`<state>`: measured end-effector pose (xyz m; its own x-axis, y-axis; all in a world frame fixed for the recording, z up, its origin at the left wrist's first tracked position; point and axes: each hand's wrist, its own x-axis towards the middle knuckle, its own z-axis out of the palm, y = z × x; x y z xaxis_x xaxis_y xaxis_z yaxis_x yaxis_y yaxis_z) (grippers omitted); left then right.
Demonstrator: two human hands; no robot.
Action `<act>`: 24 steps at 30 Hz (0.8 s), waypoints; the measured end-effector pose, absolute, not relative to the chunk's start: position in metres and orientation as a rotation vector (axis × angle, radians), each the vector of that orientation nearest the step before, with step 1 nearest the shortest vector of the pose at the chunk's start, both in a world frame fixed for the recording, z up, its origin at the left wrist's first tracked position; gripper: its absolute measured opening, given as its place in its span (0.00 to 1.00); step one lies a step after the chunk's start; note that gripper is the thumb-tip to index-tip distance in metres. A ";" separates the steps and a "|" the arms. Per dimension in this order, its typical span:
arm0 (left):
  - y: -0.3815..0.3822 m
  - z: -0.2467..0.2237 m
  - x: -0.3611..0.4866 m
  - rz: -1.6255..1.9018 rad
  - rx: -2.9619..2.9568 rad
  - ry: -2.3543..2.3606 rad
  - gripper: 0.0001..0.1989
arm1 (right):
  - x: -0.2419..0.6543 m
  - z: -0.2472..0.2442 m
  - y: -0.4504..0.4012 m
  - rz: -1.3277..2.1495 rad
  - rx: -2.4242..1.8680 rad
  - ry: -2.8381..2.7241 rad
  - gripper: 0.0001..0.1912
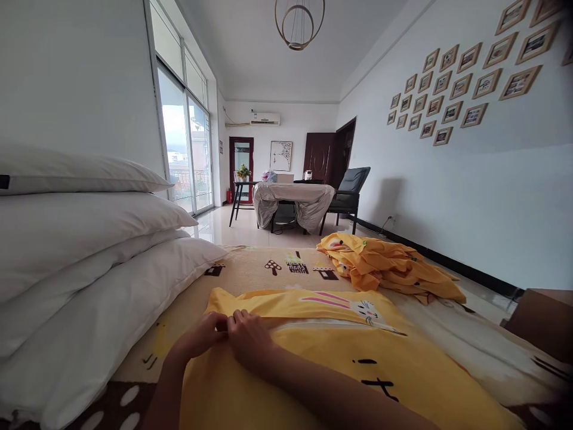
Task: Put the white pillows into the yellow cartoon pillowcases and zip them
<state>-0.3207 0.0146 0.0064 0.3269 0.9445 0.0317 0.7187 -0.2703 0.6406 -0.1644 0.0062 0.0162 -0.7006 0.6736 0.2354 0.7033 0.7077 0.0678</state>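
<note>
A yellow pillowcase (pixel 322 352) with a printed rabbit face and black marks lies flat in front of me. Along its far side runs an opening, and a strip of white shows inside it. My left hand (pixel 201 335) is closed on the fabric at the left end of this opening. Right beside it, my right hand (pixel 250 337) has its fingers bent and closed on the same edge, the two hands touching or nearly so. The fingertips are partly hidden, so the exact grip does not show.
White pillows (pixel 80 239) are stacked at the left. Crumpled yellow-orange fabric (pixel 385 263) lies at the far right of the patterned blanket (pixel 250 266). A brown box (pixel 541 319) stands at the right edge. Beyond are a covered table (pixel 293 194) and a black chair (pixel 349 191).
</note>
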 end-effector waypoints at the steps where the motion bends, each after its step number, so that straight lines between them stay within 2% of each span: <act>1: 0.015 0.006 -0.321 0.564 2.063 1.458 0.09 | -0.164 0.016 0.006 -0.264 -1.100 -2.731 0.13; 11: 0.016 0.000 -0.325 0.628 1.971 1.415 0.10 | -0.157 0.020 0.009 -0.238 -1.198 -2.731 0.12; 19: 0.011 0.003 -0.325 0.574 1.906 1.453 0.08 | -0.134 0.028 0.021 -0.011 -1.471 -2.641 0.13; 24: 0.013 0.001 -0.327 0.546 1.937 1.438 0.08 | -0.113 0.035 0.030 0.045 -1.381 -2.645 0.10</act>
<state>-0.3273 0.0128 0.0010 0.3101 0.9493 -0.0513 0.6757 -0.1821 0.7143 -0.1134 0.0301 0.0346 -0.5623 0.8175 0.1249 0.8127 0.5742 -0.0989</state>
